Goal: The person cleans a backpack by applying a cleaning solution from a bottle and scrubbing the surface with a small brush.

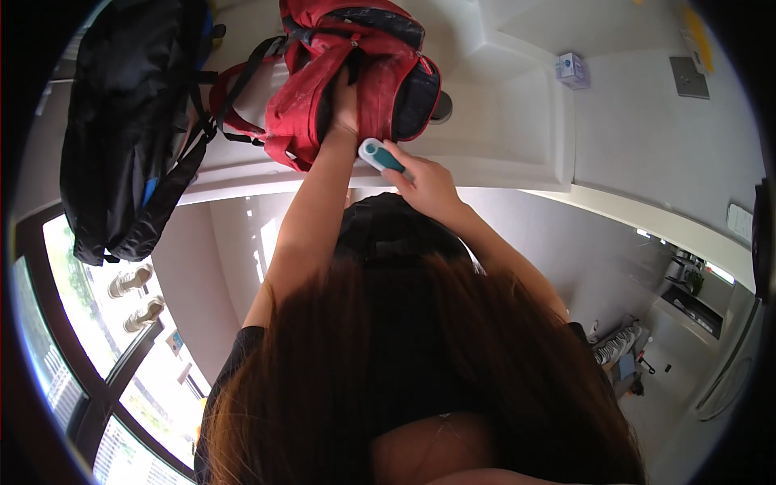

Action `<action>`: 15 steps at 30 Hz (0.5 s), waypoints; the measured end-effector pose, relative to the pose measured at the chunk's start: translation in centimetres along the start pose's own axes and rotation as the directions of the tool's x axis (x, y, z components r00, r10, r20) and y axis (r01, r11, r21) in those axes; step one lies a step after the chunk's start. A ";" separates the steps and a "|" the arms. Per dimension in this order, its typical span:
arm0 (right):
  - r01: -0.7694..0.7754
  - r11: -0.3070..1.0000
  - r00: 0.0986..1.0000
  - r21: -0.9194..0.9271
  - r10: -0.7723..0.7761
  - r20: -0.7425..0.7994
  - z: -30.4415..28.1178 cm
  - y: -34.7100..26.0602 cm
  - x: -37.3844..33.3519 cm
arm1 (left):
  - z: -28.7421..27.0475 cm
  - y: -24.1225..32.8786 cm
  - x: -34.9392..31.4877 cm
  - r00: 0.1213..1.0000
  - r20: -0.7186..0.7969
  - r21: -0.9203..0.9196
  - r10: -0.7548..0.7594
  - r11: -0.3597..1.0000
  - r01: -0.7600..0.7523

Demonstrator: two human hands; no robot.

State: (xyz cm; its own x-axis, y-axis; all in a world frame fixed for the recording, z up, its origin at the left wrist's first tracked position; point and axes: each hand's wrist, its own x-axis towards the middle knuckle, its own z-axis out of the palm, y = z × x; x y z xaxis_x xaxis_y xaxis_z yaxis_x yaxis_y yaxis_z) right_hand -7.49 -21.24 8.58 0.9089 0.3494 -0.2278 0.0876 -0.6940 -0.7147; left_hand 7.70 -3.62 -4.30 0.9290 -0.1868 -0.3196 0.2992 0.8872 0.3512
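A red backpack with dark lining lies in a white basin, its compartments unzipped and whitish smears on its fabric. My left hand reaches into the opening between two red panels; the fingers are hidden inside, so I cannot tell if they grip anything. Just right of that wrist, at the bag's near edge, my right hand is closed around a white and teal scrub brush. The brush's underside and any bristles are out of sight.
The basin has a raised front rim. A black backpack hangs at the left with straps trailing toward the red one. A small white and purple box stands at the back right. Pale shoes hang by the window.
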 end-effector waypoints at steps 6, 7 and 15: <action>0.013 0.989 0.919 0.145 0.045 -0.391 -3.9 3.1 0.5 | 7.3 1.5 -5.8 0.911 -0.208 0.306 -0.357 0.860 0.408; 0.035 0.977 0.890 0.209 0.065 -0.450 -4.4 3.0 1.4 | 7.8 1.8 -7.3 0.926 -0.194 0.360 -0.324 0.855 0.374; -0.036 0.625 0.874 0.780 0.398 -0.279 -5.1 -0.1 9.7 | 9.9 2.1 -13.0 0.967 0.120 0.865 -0.227 0.501 0.010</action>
State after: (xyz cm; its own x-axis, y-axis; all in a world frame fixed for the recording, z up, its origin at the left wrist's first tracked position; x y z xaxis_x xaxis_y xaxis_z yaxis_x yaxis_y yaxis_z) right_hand 3.42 -20.99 9.80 0.9430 -0.1469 -0.2987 -0.2954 0.0445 -0.9543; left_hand -1.60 -3.46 9.34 0.8561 -0.4324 -0.2831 0.3483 0.0780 0.9341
